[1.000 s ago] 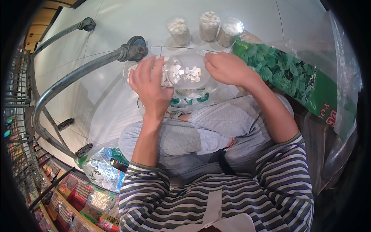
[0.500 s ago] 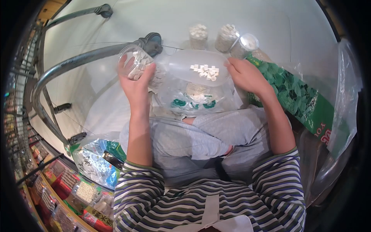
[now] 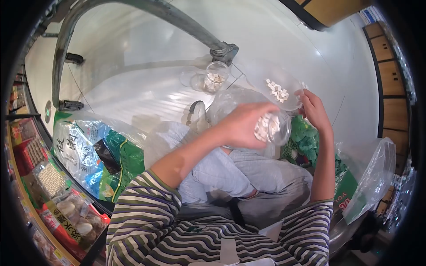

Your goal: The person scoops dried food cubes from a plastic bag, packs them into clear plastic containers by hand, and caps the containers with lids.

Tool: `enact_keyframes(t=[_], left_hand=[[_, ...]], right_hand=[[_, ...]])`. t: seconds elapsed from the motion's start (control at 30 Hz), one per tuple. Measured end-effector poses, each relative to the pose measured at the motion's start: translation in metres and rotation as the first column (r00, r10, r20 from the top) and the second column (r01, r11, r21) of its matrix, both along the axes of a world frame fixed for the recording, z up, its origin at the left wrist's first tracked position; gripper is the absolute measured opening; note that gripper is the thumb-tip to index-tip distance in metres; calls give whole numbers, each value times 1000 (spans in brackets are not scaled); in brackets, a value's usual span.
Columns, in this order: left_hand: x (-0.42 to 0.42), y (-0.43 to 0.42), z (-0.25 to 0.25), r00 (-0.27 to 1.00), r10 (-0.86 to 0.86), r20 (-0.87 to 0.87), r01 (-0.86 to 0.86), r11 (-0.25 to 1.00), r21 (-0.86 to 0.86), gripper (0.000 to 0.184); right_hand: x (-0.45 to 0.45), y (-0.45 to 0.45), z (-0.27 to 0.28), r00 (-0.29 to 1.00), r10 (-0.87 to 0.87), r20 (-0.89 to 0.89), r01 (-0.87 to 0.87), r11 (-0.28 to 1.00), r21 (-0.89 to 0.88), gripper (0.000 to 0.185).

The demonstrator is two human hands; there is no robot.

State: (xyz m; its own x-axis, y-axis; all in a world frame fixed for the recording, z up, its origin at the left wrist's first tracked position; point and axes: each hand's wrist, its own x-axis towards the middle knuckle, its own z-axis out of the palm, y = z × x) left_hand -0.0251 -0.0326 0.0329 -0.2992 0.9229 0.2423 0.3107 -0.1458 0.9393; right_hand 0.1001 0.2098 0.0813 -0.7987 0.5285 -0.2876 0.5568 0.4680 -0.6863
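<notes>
Now | left hand swung rightward, gripping cup | right hand pinching dish of white cubes | puts cup just beside dish

Open floor lies right of the right hand; the translucent dish blocks leftward.

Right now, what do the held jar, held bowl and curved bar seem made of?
Jar: probably clear, glossy plastic, being see-through with bright highlights; glass possible.
Bowl: likely satin plastic, looking cloudy.
Curved bar: apparently dull metal, showing worn patches.
</notes>
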Motion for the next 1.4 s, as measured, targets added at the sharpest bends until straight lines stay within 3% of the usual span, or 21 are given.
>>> enact_keyframes(t=[0.1,0.3,0.5,0.67,0.83,0.93,1.0,1.13,1.23,1.3,1.33,1.37,1.4], left_hand=[[7,-3,-1,997,-42,-68,45,998,46,76],[-8,-11,8,999,25,22,-27,995,99,75],[-24,-15,13,991,131,29,-133,984,120,74],[-26,-15,12,987,145,66,-152,981,123,73],[-31,-20,20,988,139,65,-139,990,-5,74],[-32,-21,22,988,143,62,-143,990,-1,77],[-31,-21,19,986,157,51,-158,987,17,77],[-33,-23,23,987,148,67,-147,989,-18,78],[-37,-26,22,980,170,101,-171,985,0,80],[-41,-26,20,973,200,112,-202,979,8,80],[-43,-26,22,961,251,117,-254,967,10,81],[-40,-26,25,934,357,6,-356,934,-28,79],[-39,-24,23,939,343,8,-343,939,-22,79]], right_hand=[[-30,-5,10,982,118,144,-128,990,62,32],[-82,-12,21,920,271,285,-315,941,123,36],[-121,-24,36,837,289,465,-447,850,277,36],[-141,-47,57,826,226,516,-433,840,326,35],[-149,-56,68,807,193,558,-437,831,343,34],[-148,-52,67,802,203,562,-495,751,436,34],[-142,-51,63,806,339,485,-591,469,656,35],[-132,-58,79,816,218,536,-567,482,667,35],[-98,-41,83,890,193,414,-448,545,709,35],[-69,-30,85,894,140,426,-364,780,508,33],[-51,-24,74,902,129,412,-337,807,485,34],[-34,-22,65,903,68,424,-261,871,417,36],[-19,-27,59,900,9,437,-176,922,345,38]])
